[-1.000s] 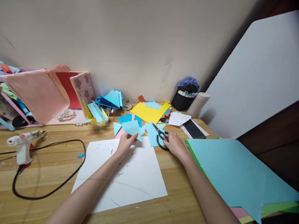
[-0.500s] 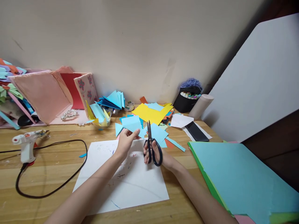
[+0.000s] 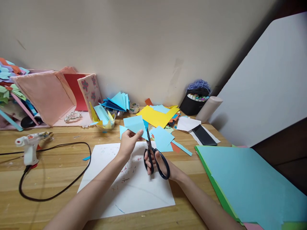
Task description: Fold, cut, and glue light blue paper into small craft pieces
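Note:
My left hand (image 3: 129, 142) pinches a light blue piece of paper (image 3: 133, 124) by its lower edge, thumb on top. My right hand (image 3: 157, 164) has its fingers through the black handles of a pair of scissors (image 3: 150, 142). The scissor blades point up and away, at the right edge of the blue paper; whether they touch it I cannot tell. Both hands are above a marked white sheet of paper (image 3: 144, 191). Light blue paper scraps (image 3: 162, 137) lie just beyond the scissors.
A white glue gun (image 3: 30, 150) with a looping black cord lies at left. Behind are a yellow sheet (image 3: 155, 116), a bowl of paper pieces (image 3: 105, 123) and a black marker case (image 3: 193, 103). A phone (image 3: 203, 135) and a stack of coloured paper (image 3: 249, 179) occupy the right.
The scissors have tilted left, their blades coming to the blue paper's right edge and their handles spreading wider. My left hand keeps hold of the paper, which has turned slightly.

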A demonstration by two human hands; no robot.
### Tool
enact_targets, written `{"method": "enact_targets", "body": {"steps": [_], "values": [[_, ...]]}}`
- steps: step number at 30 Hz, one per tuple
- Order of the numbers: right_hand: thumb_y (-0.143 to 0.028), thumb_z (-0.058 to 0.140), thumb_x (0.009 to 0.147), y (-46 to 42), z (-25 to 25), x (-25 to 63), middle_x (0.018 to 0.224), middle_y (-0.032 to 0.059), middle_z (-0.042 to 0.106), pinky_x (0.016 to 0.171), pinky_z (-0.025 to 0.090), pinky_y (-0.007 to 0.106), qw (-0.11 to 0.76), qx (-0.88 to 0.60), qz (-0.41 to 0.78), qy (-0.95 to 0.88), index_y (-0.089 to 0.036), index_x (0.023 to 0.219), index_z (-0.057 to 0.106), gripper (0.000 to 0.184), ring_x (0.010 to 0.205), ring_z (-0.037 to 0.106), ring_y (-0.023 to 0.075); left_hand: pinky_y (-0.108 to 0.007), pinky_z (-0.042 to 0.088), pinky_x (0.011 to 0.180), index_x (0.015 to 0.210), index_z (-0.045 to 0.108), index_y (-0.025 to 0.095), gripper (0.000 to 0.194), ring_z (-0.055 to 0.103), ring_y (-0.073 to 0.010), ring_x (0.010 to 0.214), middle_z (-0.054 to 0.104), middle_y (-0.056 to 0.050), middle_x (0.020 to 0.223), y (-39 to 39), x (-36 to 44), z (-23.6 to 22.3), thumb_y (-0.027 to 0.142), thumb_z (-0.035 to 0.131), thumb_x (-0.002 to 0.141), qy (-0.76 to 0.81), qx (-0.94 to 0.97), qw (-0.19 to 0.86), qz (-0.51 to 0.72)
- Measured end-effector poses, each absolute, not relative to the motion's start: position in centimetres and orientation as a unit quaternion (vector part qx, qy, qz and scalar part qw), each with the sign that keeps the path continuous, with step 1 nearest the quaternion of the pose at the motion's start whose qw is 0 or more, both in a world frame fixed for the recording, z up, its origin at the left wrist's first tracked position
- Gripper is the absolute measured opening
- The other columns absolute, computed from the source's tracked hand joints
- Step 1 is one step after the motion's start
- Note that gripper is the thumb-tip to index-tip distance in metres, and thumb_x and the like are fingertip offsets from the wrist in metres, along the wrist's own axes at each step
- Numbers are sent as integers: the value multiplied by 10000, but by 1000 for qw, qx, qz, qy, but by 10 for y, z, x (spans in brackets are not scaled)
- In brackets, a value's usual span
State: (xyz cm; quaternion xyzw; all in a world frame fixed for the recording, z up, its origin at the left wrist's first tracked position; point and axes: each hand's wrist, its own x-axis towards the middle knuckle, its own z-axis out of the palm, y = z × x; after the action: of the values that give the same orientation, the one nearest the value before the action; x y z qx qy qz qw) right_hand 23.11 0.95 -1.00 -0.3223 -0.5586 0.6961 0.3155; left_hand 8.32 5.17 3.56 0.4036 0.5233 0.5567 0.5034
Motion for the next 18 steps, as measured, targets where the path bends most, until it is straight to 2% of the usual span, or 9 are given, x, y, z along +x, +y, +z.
{"method": "enact_targets", "body": {"steps": [7, 15, 18], "values": [[-730, 296, 722, 8, -11, 231, 594, -57, 409, 498, 383, 211, 329, -337, 682, -560, -181, 825, 441, 576, 462, 491, 79, -299, 520, 651, 629, 501, 123, 315, 645, -179, 593, 598, -10, 564, 52, 83, 36, 333, 732, 593, 531, 374, 535, 540], [-783, 364, 635, 7, -10, 224, 523, -76, 372, 393, 362, 200, 341, -371, 677, -536, -189, 750, 407, 606, 375, 397, 64, -299, 530, 641, 681, 534, 103, 289, 649, -184, 594, 628, -40, 595, 51, 83, 37, 303, 730, 606, 532, 377, 539, 533], [-758, 408, 643, 6, -9, 222, 513, -80, 368, 362, 353, 188, 353, -397, 654, -539, -189, 740, 405, 577, 356, 393, 58, -292, 530, 637, 691, 534, 108, 287, 650, -182, 599, 633, -42, 596, 51, 83, 36, 297, 732, 604, 525, 372, 546, 536]]}}
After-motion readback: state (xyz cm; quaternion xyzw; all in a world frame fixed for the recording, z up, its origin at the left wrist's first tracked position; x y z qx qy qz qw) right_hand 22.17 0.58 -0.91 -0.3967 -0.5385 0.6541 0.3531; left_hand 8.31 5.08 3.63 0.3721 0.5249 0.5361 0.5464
